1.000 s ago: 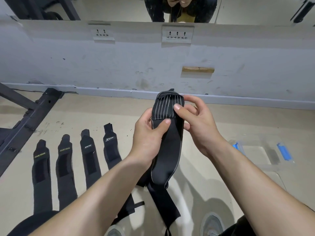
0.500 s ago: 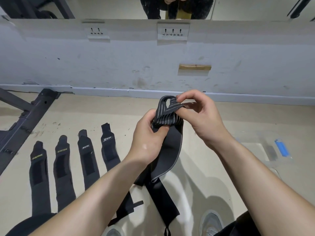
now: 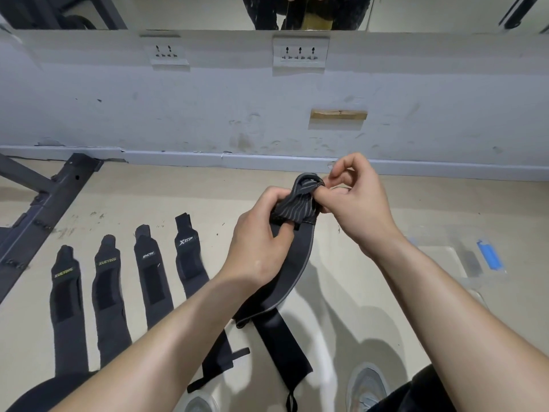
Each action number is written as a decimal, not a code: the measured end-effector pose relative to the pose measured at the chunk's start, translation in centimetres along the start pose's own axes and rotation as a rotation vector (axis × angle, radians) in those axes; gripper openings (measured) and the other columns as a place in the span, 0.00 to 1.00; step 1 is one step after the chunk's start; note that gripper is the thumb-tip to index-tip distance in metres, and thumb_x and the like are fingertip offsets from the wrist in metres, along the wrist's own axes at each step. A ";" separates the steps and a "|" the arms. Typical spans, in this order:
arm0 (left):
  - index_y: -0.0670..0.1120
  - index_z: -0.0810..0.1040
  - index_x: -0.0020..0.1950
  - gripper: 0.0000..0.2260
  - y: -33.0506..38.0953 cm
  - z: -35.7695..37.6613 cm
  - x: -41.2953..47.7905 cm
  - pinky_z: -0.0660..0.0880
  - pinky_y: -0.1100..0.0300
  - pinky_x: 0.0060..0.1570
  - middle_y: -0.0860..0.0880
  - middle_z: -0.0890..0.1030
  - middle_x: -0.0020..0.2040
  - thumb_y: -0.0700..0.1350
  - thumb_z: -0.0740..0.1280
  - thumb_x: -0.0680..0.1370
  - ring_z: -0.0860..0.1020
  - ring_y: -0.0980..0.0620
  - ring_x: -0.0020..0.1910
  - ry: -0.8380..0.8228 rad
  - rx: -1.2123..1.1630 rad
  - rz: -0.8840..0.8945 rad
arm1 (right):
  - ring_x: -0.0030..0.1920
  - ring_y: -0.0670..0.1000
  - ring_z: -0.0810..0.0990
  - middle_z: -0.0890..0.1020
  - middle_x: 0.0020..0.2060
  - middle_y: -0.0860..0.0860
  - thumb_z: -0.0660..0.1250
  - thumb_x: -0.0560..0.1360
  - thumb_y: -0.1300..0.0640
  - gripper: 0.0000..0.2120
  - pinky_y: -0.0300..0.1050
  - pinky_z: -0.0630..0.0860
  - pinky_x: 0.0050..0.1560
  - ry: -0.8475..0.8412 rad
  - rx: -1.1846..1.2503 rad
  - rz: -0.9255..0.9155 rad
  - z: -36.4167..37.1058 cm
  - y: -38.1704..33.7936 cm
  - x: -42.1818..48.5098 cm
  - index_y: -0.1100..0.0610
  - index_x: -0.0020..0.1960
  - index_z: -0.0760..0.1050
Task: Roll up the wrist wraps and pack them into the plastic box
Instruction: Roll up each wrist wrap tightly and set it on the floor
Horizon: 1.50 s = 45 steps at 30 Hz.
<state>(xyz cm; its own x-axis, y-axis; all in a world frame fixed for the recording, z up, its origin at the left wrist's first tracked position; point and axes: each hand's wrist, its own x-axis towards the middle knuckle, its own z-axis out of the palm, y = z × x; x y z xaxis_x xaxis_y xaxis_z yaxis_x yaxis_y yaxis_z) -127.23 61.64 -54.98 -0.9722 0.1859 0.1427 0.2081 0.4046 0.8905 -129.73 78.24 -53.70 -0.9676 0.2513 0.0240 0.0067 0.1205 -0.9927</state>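
Wrist wrap (image 3: 298, 206) gripped at frame centre.
Its curled top end is pinched between left hand (image 3: 261, 233) and right hand (image 3: 361, 203) fingers; the tail is draped floorward, left of the plastic box (image 3: 442, 260).

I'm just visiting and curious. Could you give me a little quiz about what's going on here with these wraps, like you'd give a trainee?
1. True or false: the left hand and the right hand both grip the striped wrist wrap.
2. How many labelled wraps lie in the row on the floor at left? A two, B four, C six.
3. Fill in: the plastic box lies on the person's ____ side.
Key: 1 true; 2 B; 3 right.
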 end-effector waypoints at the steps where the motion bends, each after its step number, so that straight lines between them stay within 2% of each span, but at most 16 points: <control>1: 0.54 0.76 0.57 0.15 0.0 0.0 -0.1 0.71 0.69 0.48 0.63 0.81 0.48 0.35 0.66 0.78 0.79 0.61 0.49 -0.011 0.001 -0.013 | 0.29 0.50 0.70 0.75 0.31 0.41 0.69 0.68 0.65 0.14 0.53 0.77 0.39 -0.004 -0.009 -0.006 0.0 0.0 0.0 0.50 0.47 0.73; 4: 0.56 0.75 0.56 0.13 0.2 0.3 -0.2 0.73 0.65 0.50 0.63 0.81 0.48 0.40 0.70 0.77 0.79 0.61 0.49 -0.037 -0.028 -0.080 | 0.32 0.50 0.71 0.77 0.37 0.44 0.67 0.71 0.63 0.14 0.47 0.74 0.38 -0.046 -0.163 -0.085 -0.1 0.1 -0.2 0.45 0.50 0.79; 8: 0.55 0.76 0.53 0.07 0.1 0.6 -0.2 0.76 0.59 0.50 0.60 0.83 0.45 0.49 0.73 0.78 0.81 0.58 0.46 -0.080 -0.143 -0.147 | 0.35 0.47 0.76 0.81 0.45 0.49 0.67 0.67 0.58 0.10 0.43 0.73 0.41 -0.009 -0.238 -0.087 0.0 0.2 0.0 0.44 0.41 0.81; 10: 0.53 0.77 0.49 0.05 -0.2 0.6 0.0 0.75 0.55 0.45 0.56 0.83 0.41 0.50 0.72 0.79 0.79 0.56 0.40 -0.054 -0.124 -0.156 | 0.36 0.50 0.78 0.82 0.41 0.49 0.66 0.65 0.60 0.11 0.45 0.75 0.40 0.041 -0.143 -0.048 0.0 0.0 0.1 0.45 0.36 0.81; 12: 0.50 0.75 0.45 0.09 -0.6 0.7 0.2 0.70 0.57 0.36 0.55 0.80 0.34 0.51 0.72 0.79 0.74 0.55 0.33 -0.018 -0.097 -0.194 | 0.38 0.56 0.79 0.81 0.39 0.50 0.66 0.65 0.64 0.13 0.48 0.76 0.41 0.081 -0.082 -0.069 0.2 -0.1 -0.1 0.46 0.34 0.80; 14: 0.49 0.73 0.43 0.11 -0.6 0.8 0.3 0.66 0.61 0.33 0.57 0.78 0.31 0.52 0.72 0.79 0.71 0.56 0.31 0.015 -0.072 -0.231 | 0.39 0.53 0.78 0.80 0.40 0.52 0.66 0.66 0.67 0.14 0.45 0.75 0.42 0.088 -0.072 -0.125 0.6 0.0 -0.5 0.47 0.34 0.79; 19: 0.52 0.74 0.44 0.09 -0.8 1.2 0.2 0.72 0.52 0.41 0.52 0.83 0.36 0.55 0.71 0.75 0.77 0.51 0.36 0.030 -0.175 -0.226 | 0.31 0.44 0.69 0.75 0.35 0.48 0.67 0.69 0.72 0.16 0.38 0.70 0.35 -0.044 -0.075 -0.018 0.7 0.6 -0.4 0.50 0.41 0.79; 22: 0.52 0.74 0.45 0.09 -0.8 1.0 0.2 0.77 0.48 0.43 0.52 0.85 0.39 0.53 0.73 0.76 0.81 0.44 0.40 0.007 -0.148 -0.217 | 0.27 0.41 0.66 0.71 0.32 0.46 0.68 0.69 0.74 0.16 0.34 0.66 0.30 -0.013 -0.056 0.034 0.3 0.5 -0.1 0.51 0.39 0.78; 27: 0.48 0.74 0.45 0.12 -1.0 0.7 0.7 0.76 0.62 0.35 0.55 0.86 0.38 0.45 0.78 0.74 0.83 0.56 0.35 -0.064 -0.053 -0.253 | 0.29 0.42 0.69 0.70 0.28 0.42 0.67 0.68 0.71 0.16 0.34 0.67 0.34 0.103 -0.187 -0.172 0.8 0.3 -0.9 0.48 0.37 0.76; 30: 0.49 0.76 0.50 0.11 -1.0 0.6 1.0 0.79 0.60 0.39 0.52 0.87 0.41 0.44 0.77 0.76 0.85 0.55 0.39 -0.075 -0.100 -0.282 | 0.30 0.42 0.69 0.71 0.33 0.44 0.70 0.71 0.68 0.15 0.38 0.69 0.36 0.139 -0.124 -0.161 0.9 0.5 -1.0 0.47 0.43 0.75; 32: 0.51 0.79 0.53 0.09 -1.0 0.4 1.4 0.81 0.56 0.45 0.52 0.87 0.44 0.43 0.75 0.77 0.86 0.54 0.43 -0.078 -0.162 -0.254 | 0.32 0.42 0.72 0.74 0.40 0.47 0.74 0.73 0.60 0.12 0.36 0.72 0.39 0.054 -0.010 -0.031 0.6 0.5 -1.0 0.48 0.51 0.75; 34: 0.51 0.82 0.51 0.06 -0.9 -0.1 1.7 0.78 0.58 0.41 0.54 0.86 0.42 0.41 0.73 0.78 0.84 0.55 0.41 -0.066 -0.251 -0.230 | 0.39 0.40 0.80 0.81 0.45 0.48 0.74 0.76 0.51 0.10 0.33 0.74 0.43 -0.182 0.114 0.136 0.3 0.6 -1.1 0.53 0.55 0.78; 36: 0.47 0.83 0.52 0.04 -0.5 -0.6 2.1 0.79 0.59 0.40 0.52 0.87 0.42 0.39 0.71 0.80 0.85 0.53 0.41 -0.038 -0.374 -0.252 | 0.47 0.45 0.85 0.86 0.48 0.51 0.71 0.78 0.46 0.16 0.39 0.78 0.48 -0.442 0.163 0.234 0.2 1.2 -1.3 0.58 0.57 0.81; 39: 0.42 0.82 0.55 0.04 -0.1 -1.5 2.7 0.83 0.54 0.42 0.47 0.87 0.46 0.38 0.70 0.81 0.85 0.50 0.44 0.049 -0.551 -0.290 | 0.51 0.51 0.86 0.88 0.51 0.54 0.70 0.75 0.48 0.16 0.44 0.80 0.50 -0.632 0.096 0.280 0.0 2.3 -1.9 0.58 0.57 0.82; 42: 0.43 0.82 0.53 0.03 -0.1 -3.2 3.8 0.82 0.57 0.41 0.49 0.87 0.46 0.39 0.69 0.81 0.85 0.51 0.44 0.233 -0.674 -0.332 | 0.53 0.56 0.86 0.87 0.54 0.56 0.71 0.79 0.57 0.11 0.52 0.82 0.57 -0.684 0.008 0.290 -0.2 3.6 -2.3 0.60 0.59 0.82; 45: 0.45 0.82 0.50 0.02 -1.0 -5.3 4.9 0.81 0.60 0.40 0.50 0.86 0.44 0.41 0.70 0.81 0.84 0.54 0.41 0.413 -0.709 -0.393 | 0.56 0.57 0.86 0.86 0.56 0.56 0.71 0.79 0.61 0.12 0.51 0.81 0.57 -0.730 -0.007 0.325 0.1 4.2 -3.0 0.59 0.62 0.81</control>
<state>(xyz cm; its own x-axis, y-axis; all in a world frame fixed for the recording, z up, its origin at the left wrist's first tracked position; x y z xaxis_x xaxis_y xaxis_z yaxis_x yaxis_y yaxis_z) -132.78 57.43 -52.93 -0.9489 -0.2395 -0.2055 -0.1289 -0.3002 0.9451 -126.84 77.95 -57.94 -0.8379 -0.4168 -0.3524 0.3161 0.1559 -0.9358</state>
